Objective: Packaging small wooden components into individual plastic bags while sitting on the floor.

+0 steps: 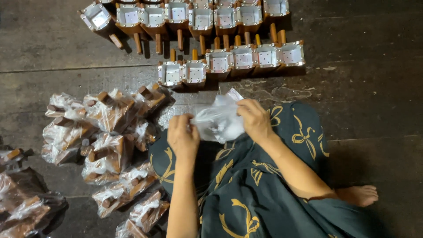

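Dark green cloth [264,194] with gold pattern covers the person's lap at frame bottom, bare foot [359,195] out to the right. Left hand [183,137] and right hand [255,120] both pinch a clear plastic bag [219,120] above the lap, fingers closed on its edges. Bag is crumpled, long axis running roughly left-right between the two hands, upper corner poking up toward the top of frame by the right hand. Bag sits between the grips: left hand on its left edge, right hand on its upper right side; contents cannot be told.

Left of the lap lies a pile of bagged wooden pieces [105,141], more of them at far left edge. Beyond the hands stand two rows of square metal-lined wooden moulds [231,59] with short wooden handles, open side up, unbagged. Everything rests on a dark, worn plank floor [361,79]; lighting is dim.
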